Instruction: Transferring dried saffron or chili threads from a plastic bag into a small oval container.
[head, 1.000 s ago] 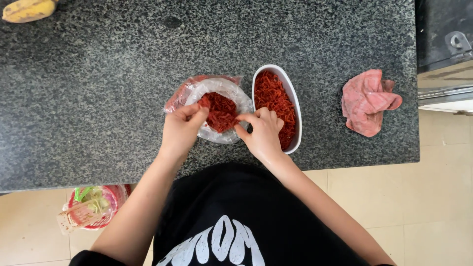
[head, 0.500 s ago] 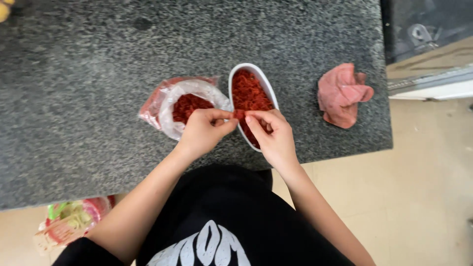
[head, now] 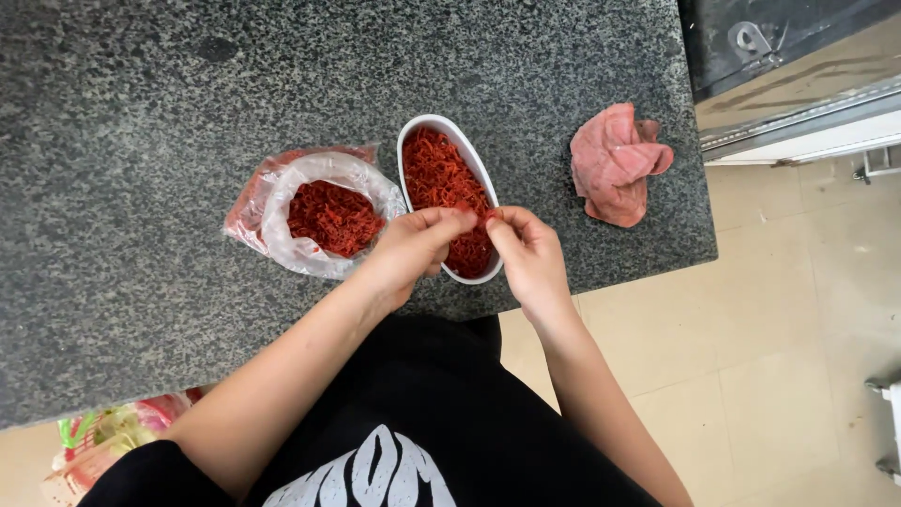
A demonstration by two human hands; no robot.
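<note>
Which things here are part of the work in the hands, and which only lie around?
In use: left hand and right hand, pinching red shreds over the white oval dish; open plastic bag of the same shreds.

Lying about: pink cloth; bag on the floor.

white oval dish (head: 410,141): upright on the speckled grey stone counter, filled with red dried shreds
clear plastic bag (head: 282,225): open-mouthed, just left of the dish, holding more red shreds

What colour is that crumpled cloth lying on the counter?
The cloth is pink, seen best in the head view, right of the white oval dish.
</note>
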